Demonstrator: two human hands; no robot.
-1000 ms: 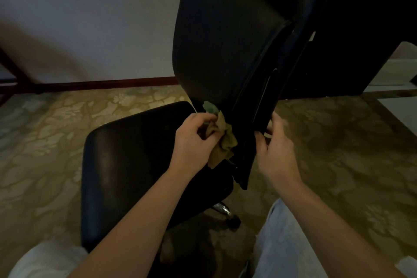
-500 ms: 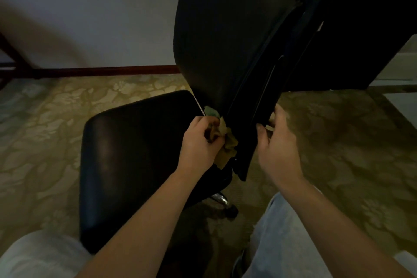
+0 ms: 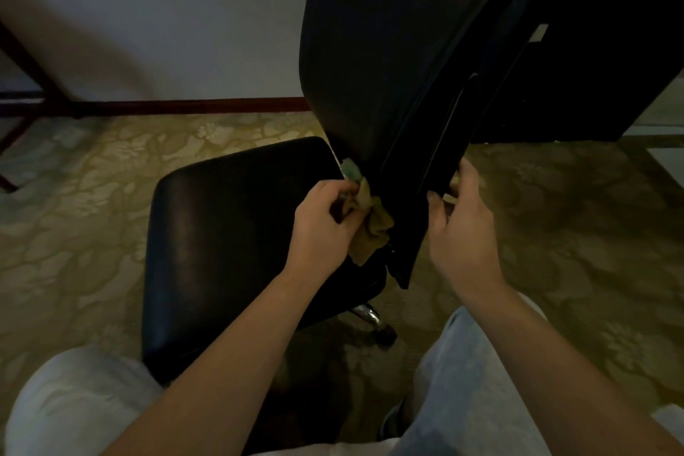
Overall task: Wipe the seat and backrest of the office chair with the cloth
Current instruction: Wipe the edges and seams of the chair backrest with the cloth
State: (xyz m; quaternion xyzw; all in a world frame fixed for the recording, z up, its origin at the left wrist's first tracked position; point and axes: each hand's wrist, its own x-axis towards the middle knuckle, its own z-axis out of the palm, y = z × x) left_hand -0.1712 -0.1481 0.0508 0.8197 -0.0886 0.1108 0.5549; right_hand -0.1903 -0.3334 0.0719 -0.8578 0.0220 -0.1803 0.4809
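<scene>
Left hand [image 3: 325, 222] clutching bunched cloth [image 3: 372, 233] against the foot of the backrest [image 3: 388, 48], right hand [image 3: 459, 233] pinching the backrest's rear edge, seat [image 3: 229, 233] below the backrest.

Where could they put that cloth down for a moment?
The seat is bare from its front edge back to the left hand. The carpet around it is open too. It is crowded where the cloth, backrest and right hand meet.

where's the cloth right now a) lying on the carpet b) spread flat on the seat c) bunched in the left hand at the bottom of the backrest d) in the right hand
C: the left hand grips the bunched cloth at the lower edge of the backrest, while the right hand holds the backrest's rear edge.
</scene>
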